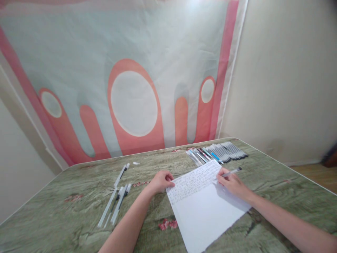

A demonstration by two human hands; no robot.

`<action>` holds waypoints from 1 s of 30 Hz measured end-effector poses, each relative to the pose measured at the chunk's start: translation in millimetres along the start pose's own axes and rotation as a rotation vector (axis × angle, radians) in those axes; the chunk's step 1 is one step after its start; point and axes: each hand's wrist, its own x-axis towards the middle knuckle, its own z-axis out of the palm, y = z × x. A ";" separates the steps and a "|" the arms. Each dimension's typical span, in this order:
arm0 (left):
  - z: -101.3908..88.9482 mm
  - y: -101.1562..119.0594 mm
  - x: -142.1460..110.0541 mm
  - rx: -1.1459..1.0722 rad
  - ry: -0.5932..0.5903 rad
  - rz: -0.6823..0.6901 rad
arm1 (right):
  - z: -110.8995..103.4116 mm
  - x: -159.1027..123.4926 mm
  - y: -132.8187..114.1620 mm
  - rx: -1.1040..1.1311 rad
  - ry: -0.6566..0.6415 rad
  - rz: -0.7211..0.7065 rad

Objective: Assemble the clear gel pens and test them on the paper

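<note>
Behind a wood-patterned table (pixel 86 196), a coral-and-grey printed backdrop (pixel 134 102) fills the upper left and center. At right of center, the right hand (pixel 230 181) grips a pen (pixel 231 172) over a half-written sheet of paper (pixel 207 214); the left hand (pixel 161 181), fingers curled, touches its upper-left corner. Pens (pixel 217 153) line the table's far right; others (pixel 114 202) lie at lower left.

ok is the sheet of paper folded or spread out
Spread out: the paper lies open on the table, with its blank lower part showing.
</note>
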 end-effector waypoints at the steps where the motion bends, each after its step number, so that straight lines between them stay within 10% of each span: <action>1: 0.5 -0.1 0.1 -0.004 0.002 -0.001 | 0.0 -0.4 -0.8 -0.007 0.001 -0.013; 30: 0.4 -7.1 2.9 0.030 0.019 0.041 | 0.3 0.3 0.9 -0.100 -0.035 -0.113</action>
